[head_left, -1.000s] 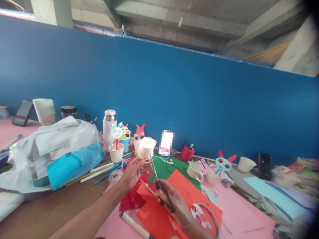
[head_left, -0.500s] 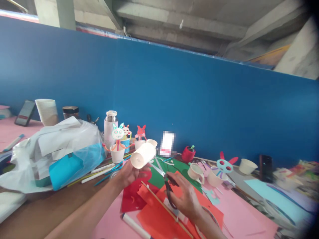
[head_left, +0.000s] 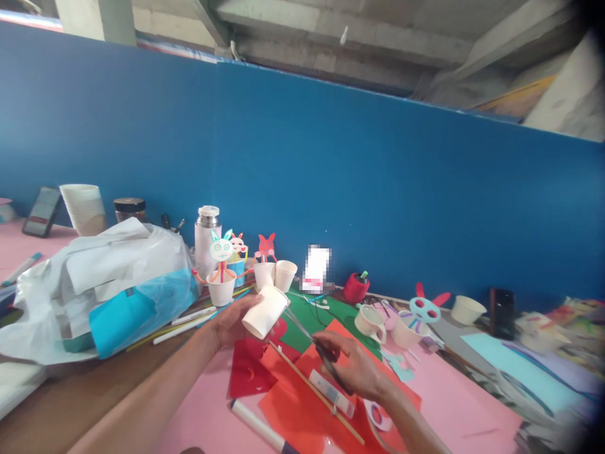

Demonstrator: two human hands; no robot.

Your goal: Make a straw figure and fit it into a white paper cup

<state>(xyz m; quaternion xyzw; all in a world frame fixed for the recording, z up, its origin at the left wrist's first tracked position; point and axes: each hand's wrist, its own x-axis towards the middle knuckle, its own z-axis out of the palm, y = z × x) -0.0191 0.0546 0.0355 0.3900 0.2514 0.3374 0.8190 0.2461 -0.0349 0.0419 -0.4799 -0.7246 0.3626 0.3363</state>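
Observation:
A white paper cup lies tilted in my left hand, whose fingers wrap around its far side and are partly hidden by it. My right hand grips the dark handles of a pair of scissors. The narrow metal blades point up and left, their tips at the cup's rim; whether they touch the paper I cannot tell. Below the hands, red and orange paper is spread out, with a thin wooden stick and a glue stick lying on it. A white marker rests nearer to me.
Rabbit-faced paper cups stand behind my left hand, beside a thermos. A plastic bag fills the left side. To the right are a handled paper cup and another rabbit cup. A blue partition rises behind.
My left hand has lowered the cup slightly and tipped it more upright. The scissors have swung so their blades look closer together, and my right hand has shifted slightly rightward.

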